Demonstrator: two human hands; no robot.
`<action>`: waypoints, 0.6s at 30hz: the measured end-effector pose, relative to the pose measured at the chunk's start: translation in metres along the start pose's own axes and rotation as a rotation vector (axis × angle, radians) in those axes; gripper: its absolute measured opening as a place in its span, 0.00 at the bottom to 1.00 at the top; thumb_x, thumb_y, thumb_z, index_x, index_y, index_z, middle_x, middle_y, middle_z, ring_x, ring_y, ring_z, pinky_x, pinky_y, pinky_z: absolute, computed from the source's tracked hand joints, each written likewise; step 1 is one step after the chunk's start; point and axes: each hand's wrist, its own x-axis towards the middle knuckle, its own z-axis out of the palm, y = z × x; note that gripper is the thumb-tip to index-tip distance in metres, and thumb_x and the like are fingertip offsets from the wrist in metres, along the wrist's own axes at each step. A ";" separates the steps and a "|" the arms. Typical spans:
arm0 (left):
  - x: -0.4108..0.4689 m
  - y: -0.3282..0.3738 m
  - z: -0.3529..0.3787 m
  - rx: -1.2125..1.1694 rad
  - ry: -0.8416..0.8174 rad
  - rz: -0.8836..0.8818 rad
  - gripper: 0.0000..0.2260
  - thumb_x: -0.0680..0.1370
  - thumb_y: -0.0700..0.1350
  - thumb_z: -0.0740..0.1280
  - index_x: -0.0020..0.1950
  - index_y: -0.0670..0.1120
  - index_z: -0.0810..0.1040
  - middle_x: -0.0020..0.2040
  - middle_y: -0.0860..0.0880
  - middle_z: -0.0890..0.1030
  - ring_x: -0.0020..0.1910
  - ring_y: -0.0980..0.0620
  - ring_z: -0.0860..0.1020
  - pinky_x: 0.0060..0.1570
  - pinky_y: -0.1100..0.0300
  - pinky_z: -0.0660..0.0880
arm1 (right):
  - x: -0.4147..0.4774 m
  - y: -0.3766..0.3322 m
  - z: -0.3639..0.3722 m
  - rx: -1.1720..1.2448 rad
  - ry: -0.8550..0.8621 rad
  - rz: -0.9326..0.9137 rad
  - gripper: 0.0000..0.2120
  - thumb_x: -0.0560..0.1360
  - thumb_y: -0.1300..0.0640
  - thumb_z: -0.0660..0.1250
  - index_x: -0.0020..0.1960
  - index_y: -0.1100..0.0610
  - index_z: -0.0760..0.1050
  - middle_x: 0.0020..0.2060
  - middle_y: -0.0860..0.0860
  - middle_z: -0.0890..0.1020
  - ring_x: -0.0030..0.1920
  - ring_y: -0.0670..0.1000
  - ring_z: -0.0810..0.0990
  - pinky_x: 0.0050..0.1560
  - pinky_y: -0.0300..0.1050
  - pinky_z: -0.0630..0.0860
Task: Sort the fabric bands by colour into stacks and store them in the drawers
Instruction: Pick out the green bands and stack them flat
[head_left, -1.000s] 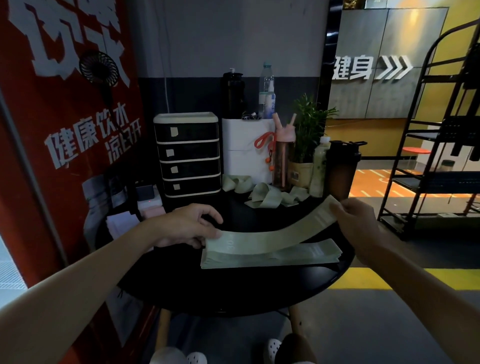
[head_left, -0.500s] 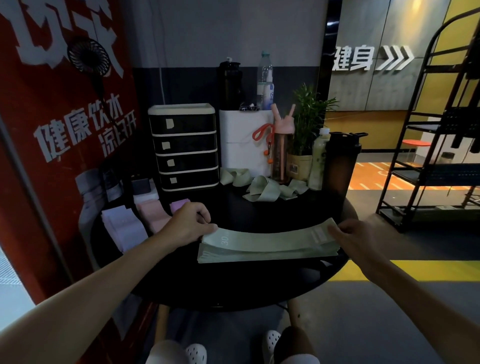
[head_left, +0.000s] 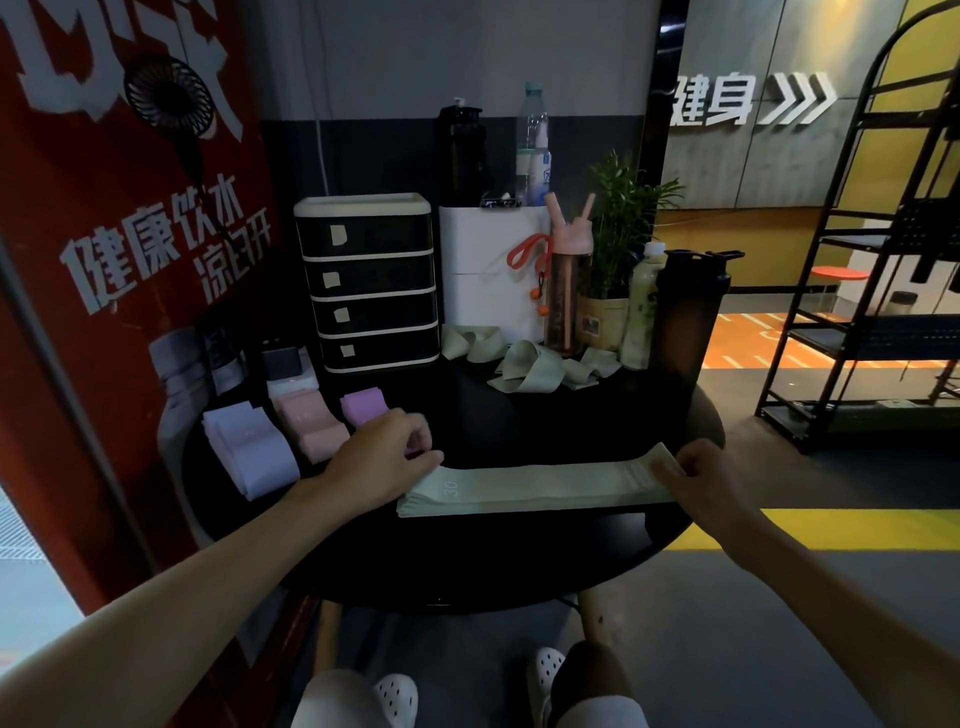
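You see a red banner (head_left: 78, 322) at frame left, a black rack (head_left: 852, 338) at right, grey floor (head_left: 753, 623) with a yellow stripe (head_left: 857, 527) below.

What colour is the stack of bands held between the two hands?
The band stack is pale green, clearest in the head view.

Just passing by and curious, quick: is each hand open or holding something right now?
Left hand: closed, pinching the left end of the top green band.
Right hand: closed, pinching the right end of the same band.
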 end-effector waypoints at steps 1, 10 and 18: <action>-0.001 0.009 -0.001 0.085 0.005 0.040 0.07 0.76 0.52 0.71 0.44 0.52 0.76 0.46 0.53 0.77 0.46 0.55 0.75 0.46 0.56 0.73 | 0.000 0.000 0.000 -0.024 0.024 -0.018 0.15 0.73 0.48 0.67 0.36 0.55 0.66 0.31 0.51 0.69 0.33 0.51 0.69 0.33 0.47 0.65; 0.006 0.066 0.033 0.132 -0.359 0.231 0.22 0.75 0.62 0.68 0.67 0.59 0.71 0.63 0.56 0.74 0.60 0.56 0.73 0.65 0.54 0.66 | -0.002 -0.005 0.000 -0.317 -0.110 -0.096 0.13 0.78 0.54 0.63 0.63 0.51 0.76 0.62 0.51 0.75 0.62 0.56 0.72 0.62 0.59 0.67; 0.011 0.063 0.043 0.059 -0.339 0.181 0.16 0.76 0.57 0.71 0.61 0.57 0.76 0.58 0.54 0.75 0.57 0.54 0.73 0.63 0.51 0.69 | -0.004 -0.005 0.001 -0.388 -0.108 -0.108 0.13 0.80 0.53 0.60 0.63 0.49 0.74 0.60 0.49 0.75 0.63 0.56 0.70 0.56 0.50 0.60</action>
